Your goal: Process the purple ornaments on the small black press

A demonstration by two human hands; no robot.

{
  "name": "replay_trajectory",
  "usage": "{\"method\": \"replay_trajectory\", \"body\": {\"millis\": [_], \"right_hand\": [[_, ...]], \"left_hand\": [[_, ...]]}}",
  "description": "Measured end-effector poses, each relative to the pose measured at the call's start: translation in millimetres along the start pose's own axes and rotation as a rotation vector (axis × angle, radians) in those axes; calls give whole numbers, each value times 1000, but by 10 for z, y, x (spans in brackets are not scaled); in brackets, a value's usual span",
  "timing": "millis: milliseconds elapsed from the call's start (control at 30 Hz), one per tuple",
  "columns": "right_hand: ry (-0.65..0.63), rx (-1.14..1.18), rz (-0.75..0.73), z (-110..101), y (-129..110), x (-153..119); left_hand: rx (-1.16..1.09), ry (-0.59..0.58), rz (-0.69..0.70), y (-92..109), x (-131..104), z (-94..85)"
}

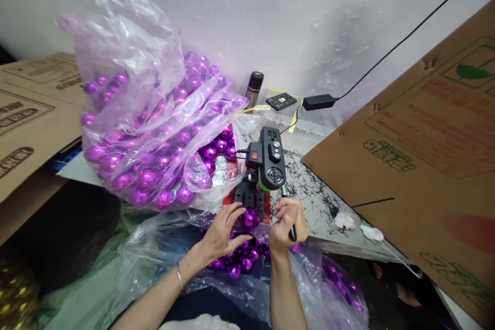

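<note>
My right hand (288,221) is closed in a fist around the lever (293,233), whose black grip end sticks out below my fingers. The lever runs up to a small black and green press machine (273,159) with round vents and silver knobs. My left hand (224,232) has its fingers stretched out and the thumb apart. Its fingertips are beside a shiny purple bauble (250,218) at the front edge of the slotted black plate (249,199); whether they touch it is unclear. Below my hands, more purple baubles (242,263) lie in a clear plastic bag.
A large clear bag (154,139) of purple baubles stands left of the machine. Cardboard boxes flank both sides, the right one (417,165) close by. Black scraps litter the tabletop (309,185). Behind are a spray can (254,90), a black keypad (281,101) and a power adapter (320,101).
</note>
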State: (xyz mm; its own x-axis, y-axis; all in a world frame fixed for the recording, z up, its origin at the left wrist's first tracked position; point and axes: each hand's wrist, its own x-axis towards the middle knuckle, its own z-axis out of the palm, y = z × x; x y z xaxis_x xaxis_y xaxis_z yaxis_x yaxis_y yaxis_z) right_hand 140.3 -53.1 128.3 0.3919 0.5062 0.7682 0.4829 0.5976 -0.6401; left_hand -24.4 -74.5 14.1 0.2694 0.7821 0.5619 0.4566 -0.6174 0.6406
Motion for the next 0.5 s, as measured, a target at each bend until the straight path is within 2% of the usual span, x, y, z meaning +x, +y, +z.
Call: {"method": "replay_trajectory", "body": {"millis": [100,167,200,267,333,400,500], "right_hand": [[42,18,-41,49,47,-69],[54,16,-54,67,69,-91],[54,6,-53,67,74,-94],[43,-14,-49,56,73,-94],[25,-25,-36,38,62,-94],[10,-31,-20,25,47,-99],[9,-36,-2,22,33,-104]], "left_hand": [[58,127,-99,-72,268,-379],[165,228,-239,-240,593,-619],[242,227,-307,-344,756,-719],[410,123,-442,-550,1023,-861],[531,-18,-522,-715,1176,-925],[582,-114,-532,-819,1234,-935],[552,-159,-516,-877,1249,-929]]}}
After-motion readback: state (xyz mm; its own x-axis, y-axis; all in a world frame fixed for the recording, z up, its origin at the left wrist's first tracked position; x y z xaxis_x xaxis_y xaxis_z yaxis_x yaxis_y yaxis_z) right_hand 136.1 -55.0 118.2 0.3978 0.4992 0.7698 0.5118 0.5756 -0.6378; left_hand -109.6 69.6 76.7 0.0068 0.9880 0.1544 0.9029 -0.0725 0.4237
